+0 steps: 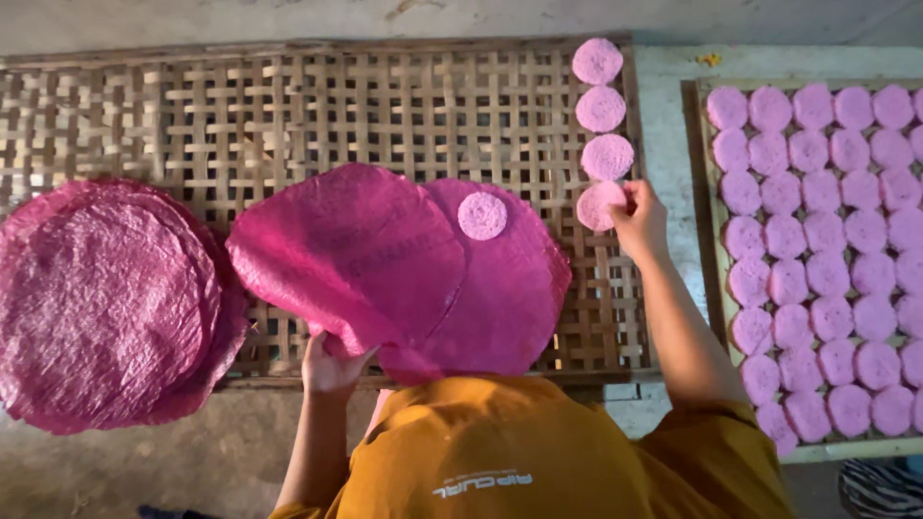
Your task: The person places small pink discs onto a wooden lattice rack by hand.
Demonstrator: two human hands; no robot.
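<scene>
Fingers of right hand [636,216] pinched on a small pink disc [598,207], pressed down at the right edge of the woven bamboo rack [288,106]. Fourth in a column there, below three more pink discs [600,108], each just touching the next. Left hand [330,365] closed on the lower edge of a large pink mesh sheet [346,255], lifted and folded back off a round sheet stack [510,288] at the rack's near edge. One loose small disc [483,215] lying on top of that stack, well apart from either grip. Further left, a second pile of large pink round sheets [106,298]. On the right, a wooden-framed tray [694,192] packed with rows of pink discs.
</scene>
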